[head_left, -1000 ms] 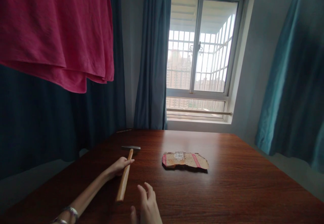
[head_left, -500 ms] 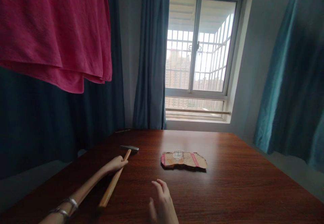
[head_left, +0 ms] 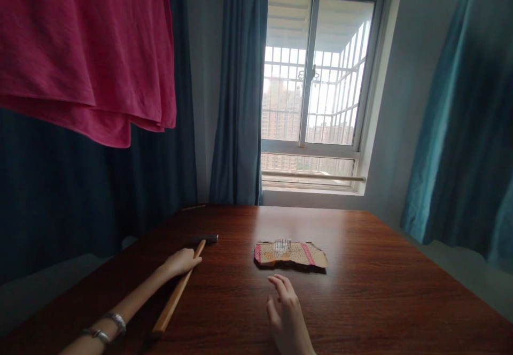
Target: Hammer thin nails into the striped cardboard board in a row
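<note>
My left hand [head_left: 183, 262] is closed around the wooden handle of a hammer [head_left: 176, 297], near its dark metal head. The hammer lies low at the table's left, its handle end pointing back toward me. My right hand [head_left: 286, 307] holds nothing, with fingers apart and slightly bent. Just beyond those fingertips lies a flat, ragged-edged piece of cardboard [head_left: 298, 256] with pink bands and many small dark dots. Several nails [head_left: 282, 244] stand upright in a cluster on it, around something clear or whitish that I cannot make out.
A brown wooden table [head_left: 380, 280] spans the foreground. Behind it are a barred window [head_left: 316, 77] and blue curtains [head_left: 242, 103]. A pink towel [head_left: 88, 50] hangs at the upper left.
My right hand has moved right and a little forward, nearer the cardboard. The hammer has shifted slightly down and its head has turned; my left hand still grips it.
</note>
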Motion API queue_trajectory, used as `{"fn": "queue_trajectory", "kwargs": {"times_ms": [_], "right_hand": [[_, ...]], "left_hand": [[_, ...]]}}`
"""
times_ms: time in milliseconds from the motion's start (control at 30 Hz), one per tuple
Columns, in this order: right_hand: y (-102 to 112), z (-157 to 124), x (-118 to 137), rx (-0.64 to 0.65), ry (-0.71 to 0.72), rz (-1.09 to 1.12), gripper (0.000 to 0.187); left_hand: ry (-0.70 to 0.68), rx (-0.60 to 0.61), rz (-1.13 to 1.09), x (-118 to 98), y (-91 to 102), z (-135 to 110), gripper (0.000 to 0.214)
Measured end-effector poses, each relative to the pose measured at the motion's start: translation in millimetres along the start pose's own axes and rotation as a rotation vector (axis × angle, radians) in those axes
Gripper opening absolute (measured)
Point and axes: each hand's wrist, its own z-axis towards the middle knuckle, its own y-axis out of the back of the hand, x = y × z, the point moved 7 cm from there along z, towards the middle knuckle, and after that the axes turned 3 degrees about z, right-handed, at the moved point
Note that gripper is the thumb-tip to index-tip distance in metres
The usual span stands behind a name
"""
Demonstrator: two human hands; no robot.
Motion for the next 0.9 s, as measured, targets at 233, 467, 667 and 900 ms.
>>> {"fn": "queue_trajectory", "kwargs": {"times_ms": [233, 467, 667, 900], "right_hand": [[48.2, 29.6, -41.0, -0.044, -0.004, -0.308, 0.038], [69.9, 72.2, -80.2, 0.067, 0.059, -0.472, 0.037], [51.3, 93.7, -100.8, 0.225, 0.082, -0.550, 0.051], [37.3, 97.8, -112.5, 0.334, 0.097, -0.592, 0.059]], "left_hand": [[-0.019, 0.023, 0.087, -8.6, 7.8, -9.6, 0.044], [0.008, -0.221, 0.265, -55.8, 38.6, -26.5, 0.041], [-0.697, -0.302, 0.103, -197.7, 37.6, -55.5, 0.043], [-0.981, -0.177, 0.086, -274.3, 3.0, -46.0, 0.051]]}}
